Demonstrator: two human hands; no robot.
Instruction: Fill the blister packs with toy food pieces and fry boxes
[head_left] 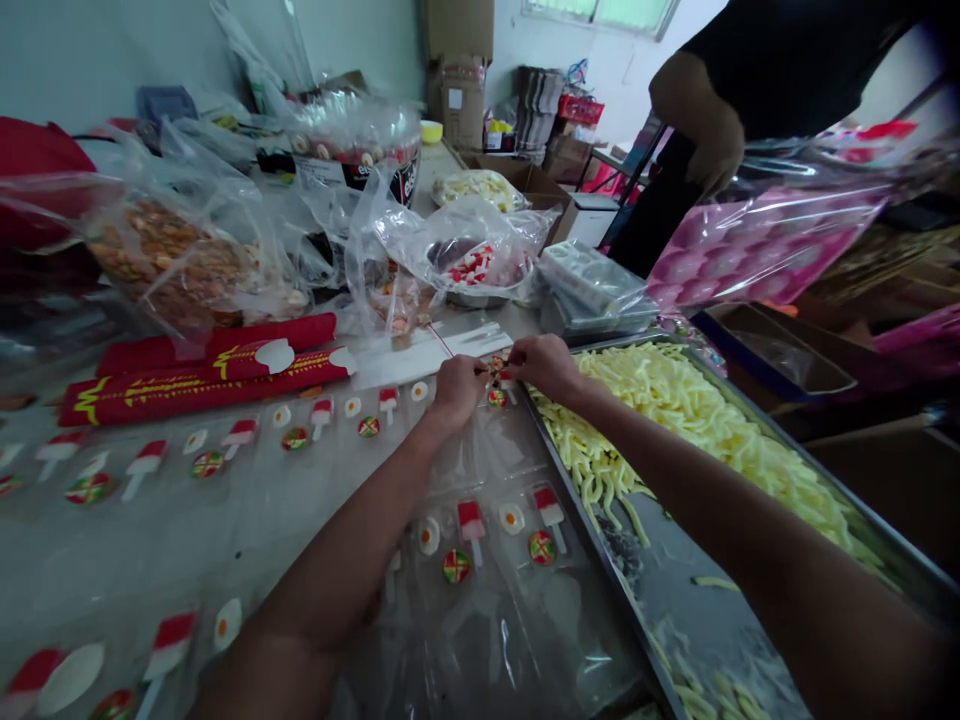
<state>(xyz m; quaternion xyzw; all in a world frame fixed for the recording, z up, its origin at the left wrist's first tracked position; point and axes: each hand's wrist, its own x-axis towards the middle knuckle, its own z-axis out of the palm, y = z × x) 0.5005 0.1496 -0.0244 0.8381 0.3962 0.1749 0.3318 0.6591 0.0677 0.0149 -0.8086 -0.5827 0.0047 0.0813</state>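
Over a row of clear plastic trays (517, 455), my left hand (459, 388) and my right hand (544, 365) are close together with fingertips pinched. Small colourful pieces show between them, too small to tell what each hand grips. Just below lies a round red, green and yellow candy (497, 398). Trays nearer me hold a red-and-white popsicle-shaped candy (471, 520), a fried-egg candy (512, 518) and a round candy (541, 547). Beside my right forearm, a metal tray (645, 540) carries a heap of pale yellow, fry-shaped sweets (675, 410).
Red printed packaging (202, 385) lies at the left, with a bag of brown pieces (172, 255) behind it. A plastic-lined bowl (480, 293) holds red-and-white candies. Stacked clear trays (596, 285) stand behind my right hand. Another person (694, 120) stands at the right near a pink tray (757, 250).
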